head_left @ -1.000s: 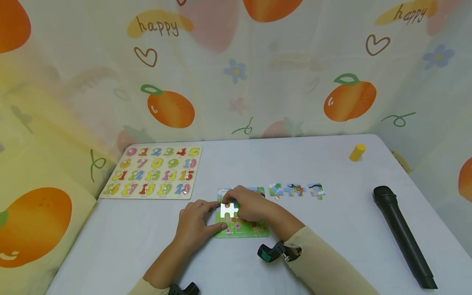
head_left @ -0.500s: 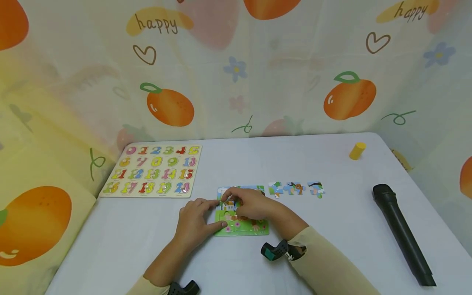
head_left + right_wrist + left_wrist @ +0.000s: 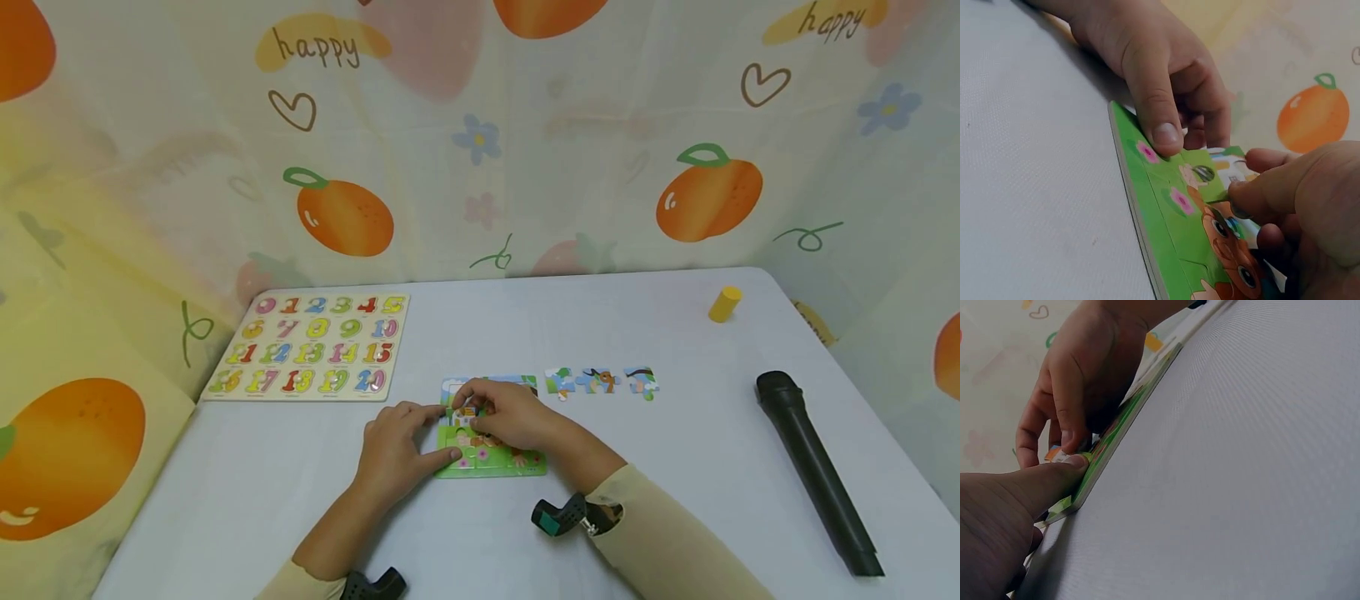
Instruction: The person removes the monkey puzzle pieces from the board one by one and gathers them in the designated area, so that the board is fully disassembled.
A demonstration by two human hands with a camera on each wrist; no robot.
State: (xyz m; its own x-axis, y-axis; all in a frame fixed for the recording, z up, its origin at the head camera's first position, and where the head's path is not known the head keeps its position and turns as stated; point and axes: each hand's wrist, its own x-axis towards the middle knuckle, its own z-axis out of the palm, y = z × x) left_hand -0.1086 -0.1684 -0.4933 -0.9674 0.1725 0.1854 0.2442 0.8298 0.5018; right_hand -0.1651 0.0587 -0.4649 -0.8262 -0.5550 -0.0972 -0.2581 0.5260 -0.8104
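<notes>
A jigsaw puzzle (image 3: pixel 498 468) in a flat tray, showing green grass, pink flowers and a brown cartoon animal, lies in front of me. My right hand (image 3: pixel 513 414) reaches over it from the right, thumb and fingertips pinching a small puzzle piece (image 3: pixel 1225 164) with a house picture, near the tray's left side. In the right wrist view that piece is raised at an angle beside the green pieces. My left hand (image 3: pixel 393 454) is spread along the tray's left edge. Its thumb (image 3: pixel 1166 134) presses on the puzzle's near left corner, while its index finger touches the upper left edge.
Three loose puzzle pieces (image 3: pixel 597 382) lie in a row right of the tray. A number board (image 3: pixel 307 343) sits at the back left. On the right are a yellow cylinder (image 3: pixel 724 304) and a black microphone-like stick (image 3: pixel 817 475). A patterned curtain (image 3: pixel 570 167) hangs behind the white table.
The house piece has come over the bare white gap at the tray's left side, where my right fingers shift slightly around it. My left hand stays in place.
</notes>
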